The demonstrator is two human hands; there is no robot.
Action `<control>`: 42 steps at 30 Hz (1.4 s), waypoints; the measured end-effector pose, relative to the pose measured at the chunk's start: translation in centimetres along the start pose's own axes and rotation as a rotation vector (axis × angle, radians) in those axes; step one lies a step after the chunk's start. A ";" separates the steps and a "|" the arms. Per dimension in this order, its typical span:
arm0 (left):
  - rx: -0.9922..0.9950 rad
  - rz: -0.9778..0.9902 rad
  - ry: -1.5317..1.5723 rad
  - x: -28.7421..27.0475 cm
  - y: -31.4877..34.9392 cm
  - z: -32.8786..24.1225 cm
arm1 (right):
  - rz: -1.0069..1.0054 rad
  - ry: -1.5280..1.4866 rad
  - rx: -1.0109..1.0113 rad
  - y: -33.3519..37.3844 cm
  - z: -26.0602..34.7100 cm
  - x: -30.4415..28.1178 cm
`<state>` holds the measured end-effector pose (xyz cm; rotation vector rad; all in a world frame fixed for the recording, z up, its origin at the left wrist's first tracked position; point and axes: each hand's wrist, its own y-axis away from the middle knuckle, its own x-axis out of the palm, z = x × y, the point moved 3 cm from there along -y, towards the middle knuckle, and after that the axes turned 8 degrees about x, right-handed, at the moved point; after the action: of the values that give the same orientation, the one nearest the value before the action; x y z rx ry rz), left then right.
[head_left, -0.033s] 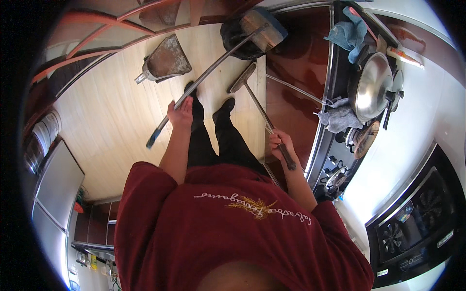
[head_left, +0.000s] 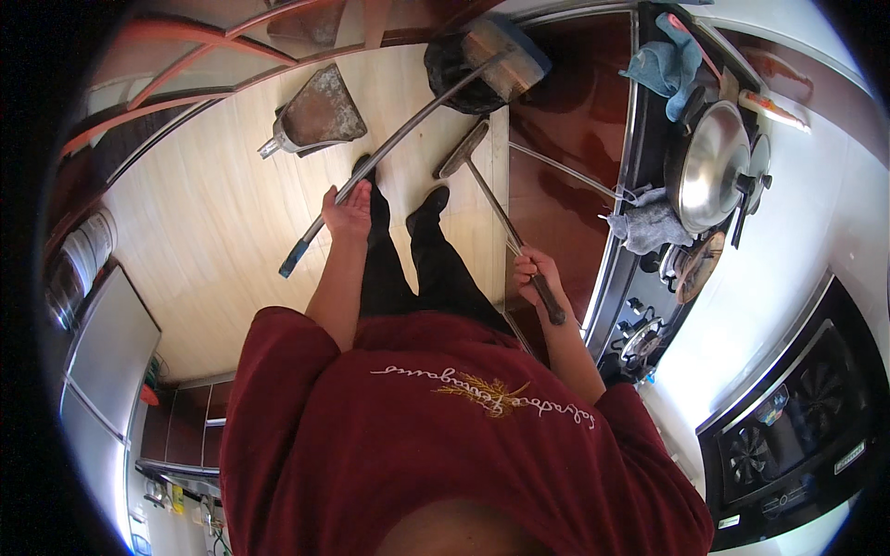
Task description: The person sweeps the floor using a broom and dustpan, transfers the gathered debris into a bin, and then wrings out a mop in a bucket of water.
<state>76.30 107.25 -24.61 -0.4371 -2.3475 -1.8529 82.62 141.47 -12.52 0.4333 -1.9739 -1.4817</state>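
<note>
A long-handled broom (head_left: 413, 125) slants across the view, its metal handle ending in a blue tip near me. My left hand (head_left: 348, 211) is closed round the handle near that end, palm up. The broom's wide bristle head (head_left: 506, 61) is raised over a black bag or bin (head_left: 456, 76). My right hand (head_left: 538, 274) grips the dark handle of a floor brush (head_left: 495, 202) with a narrow, bar-shaped head. That head is low, close to the floor beside my right foot. A dirty metal dustpan (head_left: 323, 113) lies on the floor at the far left.
Along the right runs a stove counter with a large lidded pan (head_left: 712, 167), a grey cloth (head_left: 649, 226), a blue cloth (head_left: 669, 67) and a burner (head_left: 642, 341). Dark red cabinets (head_left: 570, 185) stand below it. A grey cabinet (head_left: 113, 357) is at the left.
My left hand and the broom have shifted very slightly to the right. The floor brush and the dustpan look unmoved.
</note>
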 end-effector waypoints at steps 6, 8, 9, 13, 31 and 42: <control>0.006 0.059 -0.080 -0.5 3.7 -1.9 | -0.051 -0.026 0.006 1.1 -0.4 -0.6; -0.005 0.091 -0.109 -0.7 4.8 -3.1 | -0.073 -0.028 0.000 1.0 -0.4 -0.9; -0.011 0.107 -0.123 -0.7 5.2 -3.6 | -0.084 -0.028 -0.003 0.9 -0.3 -1.0; 0.001 0.156 -0.175 -0.5 5.8 -5.1 | -0.109 0.027 -0.043 1.2 0.1 -0.3; 0.439 0.644 -0.856 10.1 16.4 -11.9 | -0.404 0.857 -0.231 -0.7 5.6 2.7; 0.656 0.651 -1.078 14.0 19.8 -12.8 | -0.325 0.962 -0.093 1.8 3.1 1.7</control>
<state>67.76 101.18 0.78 -2.1213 -2.5695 -0.4793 79.54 143.30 -10.86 1.2002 -1.0919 -1.1816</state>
